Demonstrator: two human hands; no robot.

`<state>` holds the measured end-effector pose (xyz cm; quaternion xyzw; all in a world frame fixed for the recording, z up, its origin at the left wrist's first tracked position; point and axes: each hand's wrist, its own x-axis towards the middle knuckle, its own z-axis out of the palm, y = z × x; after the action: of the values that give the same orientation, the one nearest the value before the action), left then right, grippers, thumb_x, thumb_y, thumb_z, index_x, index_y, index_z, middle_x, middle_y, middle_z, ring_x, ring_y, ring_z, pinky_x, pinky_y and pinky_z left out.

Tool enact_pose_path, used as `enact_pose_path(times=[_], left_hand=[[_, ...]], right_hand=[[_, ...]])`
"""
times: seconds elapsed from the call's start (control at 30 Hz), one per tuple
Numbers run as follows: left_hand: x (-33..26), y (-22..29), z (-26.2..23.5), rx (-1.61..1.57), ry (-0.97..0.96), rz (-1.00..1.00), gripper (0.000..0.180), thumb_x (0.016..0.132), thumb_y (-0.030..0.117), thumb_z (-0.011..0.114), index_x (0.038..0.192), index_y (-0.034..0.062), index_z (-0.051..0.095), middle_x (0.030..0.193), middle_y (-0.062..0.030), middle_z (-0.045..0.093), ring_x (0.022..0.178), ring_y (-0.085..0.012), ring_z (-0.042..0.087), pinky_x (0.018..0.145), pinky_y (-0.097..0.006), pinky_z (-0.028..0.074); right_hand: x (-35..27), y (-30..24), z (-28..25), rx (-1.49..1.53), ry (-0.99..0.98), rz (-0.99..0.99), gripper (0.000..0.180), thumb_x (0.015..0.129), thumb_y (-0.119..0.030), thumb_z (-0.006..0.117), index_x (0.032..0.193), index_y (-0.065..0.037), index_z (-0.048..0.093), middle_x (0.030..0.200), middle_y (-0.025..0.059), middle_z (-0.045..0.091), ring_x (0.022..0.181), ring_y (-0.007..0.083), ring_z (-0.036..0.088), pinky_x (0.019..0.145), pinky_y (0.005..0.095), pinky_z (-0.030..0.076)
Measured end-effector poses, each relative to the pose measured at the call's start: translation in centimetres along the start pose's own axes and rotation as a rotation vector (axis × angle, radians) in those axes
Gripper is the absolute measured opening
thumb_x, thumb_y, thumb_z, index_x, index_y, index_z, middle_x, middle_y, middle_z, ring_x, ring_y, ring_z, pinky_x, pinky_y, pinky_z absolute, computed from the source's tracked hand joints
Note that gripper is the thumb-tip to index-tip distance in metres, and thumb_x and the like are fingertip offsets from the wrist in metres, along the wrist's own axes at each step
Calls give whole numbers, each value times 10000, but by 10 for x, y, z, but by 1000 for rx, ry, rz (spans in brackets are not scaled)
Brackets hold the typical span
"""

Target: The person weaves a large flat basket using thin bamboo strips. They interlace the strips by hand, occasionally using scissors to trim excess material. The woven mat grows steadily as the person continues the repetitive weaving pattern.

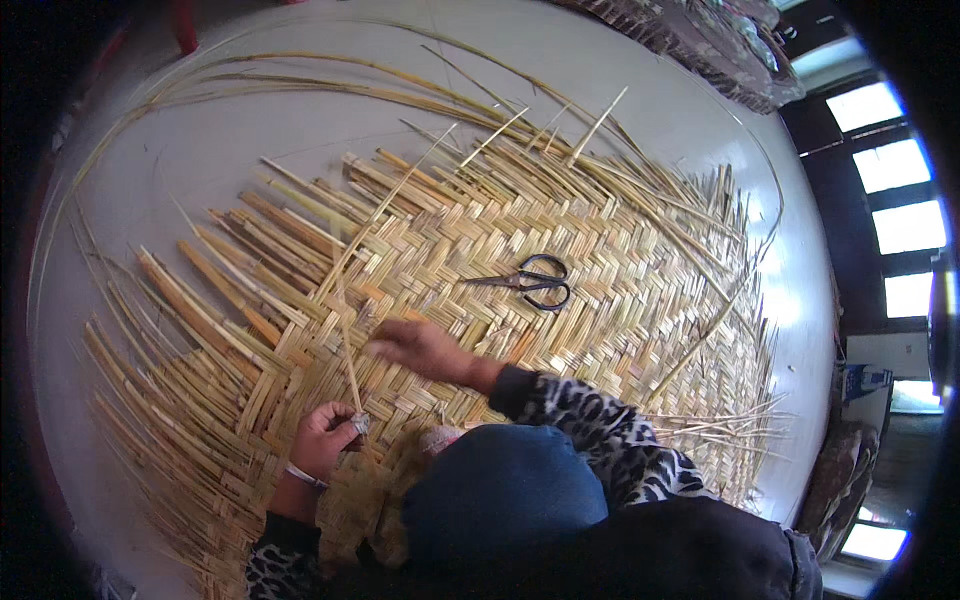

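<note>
My left hand [325, 437] pinches a thin strip [347, 350] rising from the woven mat [560, 250]; my right hand [420, 347] lies open, flattening the weave. I should keep the strip taut and aligned.

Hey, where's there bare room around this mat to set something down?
Bare floor lies beyond the woven mat, under the long loose strips, and again past its right edge. The mat is open around the scissors. It is crowded near the left hand and right hand.
</note>
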<state>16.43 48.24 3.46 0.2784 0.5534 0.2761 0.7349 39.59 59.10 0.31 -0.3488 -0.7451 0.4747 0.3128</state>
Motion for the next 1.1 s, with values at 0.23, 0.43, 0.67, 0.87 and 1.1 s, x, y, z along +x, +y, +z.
enact_pose_path(times=[0.23, 0.43, 0.67, 0.87, 1.1], left_hand=[[12, -21, -15, 409, 257, 165, 118, 846, 48, 614, 896, 14, 512, 753, -43, 602, 653, -95, 553, 585, -263, 449], [27, -46, -45, 604, 313, 156, 139, 833, 61, 617, 921, 10, 523, 811, -72, 620, 743, -125, 593, 677, -293, 485], [46, -47, -66, 427, 243, 40, 131, 852, 46, 594, 937, 8, 503, 814, -83, 610, 678, -140, 619, 631, -294, 514], [48, -51, -61, 520, 292, 102, 121, 865, 34, 589, 902, 21, 475, 762, -57, 575, 646, -132, 605, 590, -297, 506], [54, -52, -64, 536, 278, 43, 127, 870, 44, 592, 902, 25, 470, 764, -57, 568, 646, -146, 603, 601, -315, 511]], right_hand=[[-52, 49, -178, -994, 13, 524, 273, 821, -120, 570, 1073, -19, 590, 1076, 183, 589, 1081, 344, 541, 903, 435, 456], [-78, 50, -180, -1068, -45, 377, 228, 807, -73, 553, 1023, -8, 588, 1019, 175, 576, 1014, 342, 548, 882, 417, 464], [-59, 45, -213, -806, 84, 598, 271, 780, -156, 653, 993, -23, 551, 959, 195, 598, 897, 376, 613, 761, 457, 506], [-47, 57, -292, -970, 278, 922, 670, 812, -642, 592, 997, 0, 636, 895, 226, 675, 856, 367, 671, 719, 445, 524], [-49, 105, -344, -1017, 110, 994, 740, 840, -699, 442, 951, -13, 700, 827, 217, 684, 807, 357, 676, 731, 445, 532]])
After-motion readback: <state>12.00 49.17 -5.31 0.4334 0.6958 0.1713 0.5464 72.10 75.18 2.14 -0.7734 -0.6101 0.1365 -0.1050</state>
